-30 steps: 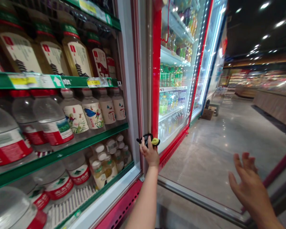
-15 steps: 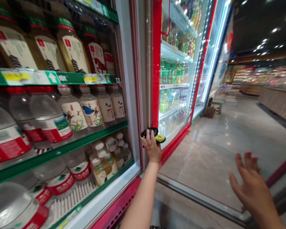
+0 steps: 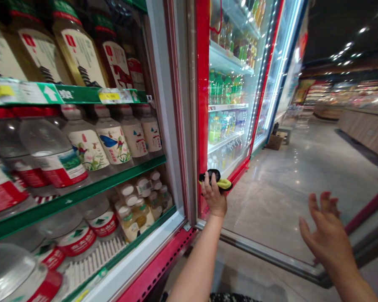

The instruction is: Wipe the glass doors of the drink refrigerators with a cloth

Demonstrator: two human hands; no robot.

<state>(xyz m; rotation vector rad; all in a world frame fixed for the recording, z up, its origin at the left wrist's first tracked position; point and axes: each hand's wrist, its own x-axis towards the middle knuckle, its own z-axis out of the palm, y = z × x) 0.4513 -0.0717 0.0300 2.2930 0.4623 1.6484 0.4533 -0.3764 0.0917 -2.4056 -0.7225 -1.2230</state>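
My left hand (image 3: 214, 200) is closed around a black-and-yellow pad (image 3: 225, 184), whose exact kind I cannot make out. It is at the lower hinge side of an open glass cooler door (image 3: 258, 249); whether the pad touches the glass I cannot tell. Off to the right, my right hand (image 3: 329, 237) is raised with fingers spread and nothing in it, near the door's outer frame. Left of my arm is the open cooler, where bottles with butterfly-printed labels (image 3: 113, 144) stand on the middle shelf.
Small bottles with white caps (image 3: 134, 212) and large water bottles (image 3: 77, 239) fill the bottom shelf. Beyond the glass stands another lit cooler with a red frame (image 3: 203, 84). A cardboard box (image 3: 274, 141) sits on the shiny floor (image 3: 290, 180).
My left hand has moved right with the pad, away from the hinge edge. My right hand stays spread, slightly farther left and higher in view. The view has shifted a little to the right.
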